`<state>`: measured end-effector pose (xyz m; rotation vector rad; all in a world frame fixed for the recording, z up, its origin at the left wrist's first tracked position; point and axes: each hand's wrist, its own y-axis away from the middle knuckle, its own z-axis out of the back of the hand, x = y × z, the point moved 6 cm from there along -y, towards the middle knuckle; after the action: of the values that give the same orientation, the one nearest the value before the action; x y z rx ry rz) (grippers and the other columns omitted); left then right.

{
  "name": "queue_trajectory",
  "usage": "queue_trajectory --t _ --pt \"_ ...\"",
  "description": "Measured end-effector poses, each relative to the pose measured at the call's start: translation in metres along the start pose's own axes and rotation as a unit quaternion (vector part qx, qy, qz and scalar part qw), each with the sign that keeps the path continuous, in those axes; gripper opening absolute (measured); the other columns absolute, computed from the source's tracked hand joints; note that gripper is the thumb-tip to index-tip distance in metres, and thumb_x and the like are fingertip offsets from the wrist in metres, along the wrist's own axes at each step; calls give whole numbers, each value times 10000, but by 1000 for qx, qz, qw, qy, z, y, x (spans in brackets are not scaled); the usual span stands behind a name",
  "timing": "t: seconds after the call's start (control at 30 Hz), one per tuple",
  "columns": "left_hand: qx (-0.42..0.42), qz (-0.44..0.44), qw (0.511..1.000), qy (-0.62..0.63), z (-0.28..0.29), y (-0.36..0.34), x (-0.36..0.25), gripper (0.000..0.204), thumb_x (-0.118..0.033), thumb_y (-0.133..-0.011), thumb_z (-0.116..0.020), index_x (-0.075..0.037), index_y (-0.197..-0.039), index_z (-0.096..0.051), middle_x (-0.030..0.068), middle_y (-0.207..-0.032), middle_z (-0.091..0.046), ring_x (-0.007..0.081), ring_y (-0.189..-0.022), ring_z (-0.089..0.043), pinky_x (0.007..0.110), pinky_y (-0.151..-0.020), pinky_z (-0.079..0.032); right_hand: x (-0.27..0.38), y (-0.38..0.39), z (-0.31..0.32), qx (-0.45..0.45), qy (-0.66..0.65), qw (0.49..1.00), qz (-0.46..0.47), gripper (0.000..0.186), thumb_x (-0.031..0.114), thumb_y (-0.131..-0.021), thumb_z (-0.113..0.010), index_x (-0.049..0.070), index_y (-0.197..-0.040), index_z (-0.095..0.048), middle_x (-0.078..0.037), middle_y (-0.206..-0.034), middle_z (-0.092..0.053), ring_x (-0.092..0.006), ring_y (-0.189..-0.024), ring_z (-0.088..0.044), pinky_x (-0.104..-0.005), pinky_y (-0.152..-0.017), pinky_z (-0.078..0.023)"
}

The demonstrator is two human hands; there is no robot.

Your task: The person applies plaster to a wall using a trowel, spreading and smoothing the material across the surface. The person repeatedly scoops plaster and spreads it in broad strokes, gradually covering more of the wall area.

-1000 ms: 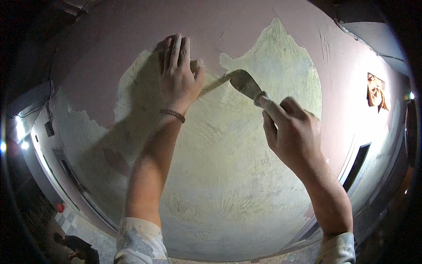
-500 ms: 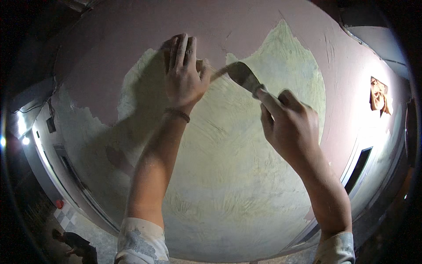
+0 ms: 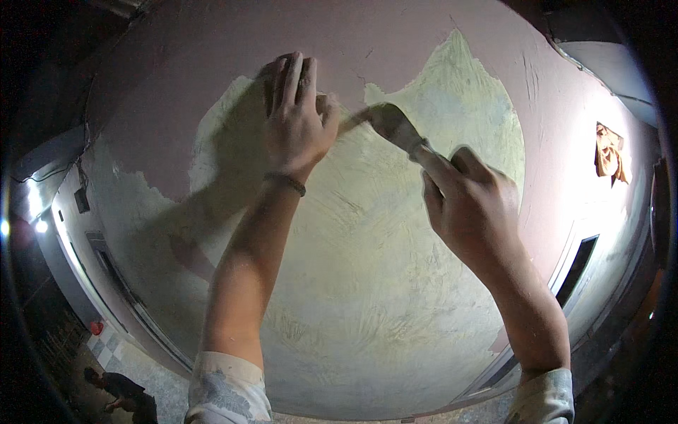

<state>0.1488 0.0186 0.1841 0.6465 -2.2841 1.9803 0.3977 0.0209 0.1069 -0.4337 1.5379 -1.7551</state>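
The wall (image 3: 353, 233) in front of me has a large bare, pale yellow-green area with a ragged edge, bordered by pinkish-mauve paint (image 3: 339, 35). Against its upper part, left of the middle, rests my left hand (image 3: 300, 124), fingers stretched upward and holding nothing that I can see. A dark bracelet circles that wrist. My right hand (image 3: 473, 201) grips the handle of a scraper (image 3: 395, 126), whose dark blade points up and left toward the wall, near the left thumb. The blade's tip blends with its shadow, so contact is hard to make out.
On the bright right side, an orange-brown cloth (image 3: 611, 155) fills a small wall opening above a dark doorway (image 3: 575, 272). At lower left, another person (image 3: 123, 396) in dark clothes bends over, near a red object (image 3: 96, 328). Loose cables (image 3: 53, 173) hang at left.
My right hand and the scraper have shifted slightly right and down. The left hand stays in nearly the same spot on the wall.
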Motion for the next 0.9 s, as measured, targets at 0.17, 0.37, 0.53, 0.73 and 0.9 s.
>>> queue_trajectory --t 0.17,0.37,0.53,0.73,0.9 --pt "-11 -5 1000 4 6 1 -2 656 -339 -1012 -586 -30 -1576 -459 195 -1677 -369 392 -1571 -325 583 -1310 -217 -3 9 -4 2 -5 1000 18 224 118 -951 -742 93 -1173 -760 -67 -800 -640 -173 -616 -636 -352 -525 -536" --pt "14 20 1000 -1 3 1 0 661 -342 -1014 -573 -22 -1579 -454 198 -1674 -377 376 -1573 -329 572 -1310 -218 0 1 -1 110 -18 993 -37 210 133 -996 -659 58 -1184 -716 -115 -865 -654 -232 -701 -693 -380 -578 -584" --pt "6 9 1000 -5 2 -1 1 660 -347 -1005 -584 -22 -1568 -470 193 -1672 -387 372 -1568 -341 560 -1308 -237 15 -11 9 -16 -23 998 58 170 131 -989 -646 48 -1128 -697 -146 -881 -661 -281 -700 -702 -408 -588 -589" --pt "-2 17 1000 24 4 1 2 629 -303 -978 -613 -4 -1524 -523 210 -1632 -441 402 -1527 -405 568 -1295 -261 5 2 -1 40 -20 999 9 201 126 -985 -656 72 -1171 -709 -124 -854 -643 -264 -682 -693 -406 -581 -585" --pt "-28 -3 999 27 10 1 0 614 -289 -990 -622 -15 -1529 -517 201 -1628 -444 404 -1531 -388 557 -1296 -257 15 2 8 -50 1 997 59 193 88 -934 -773 101 -1126 -778 -40 -782 -644 -134 -583 -604 -324 -497 -506"
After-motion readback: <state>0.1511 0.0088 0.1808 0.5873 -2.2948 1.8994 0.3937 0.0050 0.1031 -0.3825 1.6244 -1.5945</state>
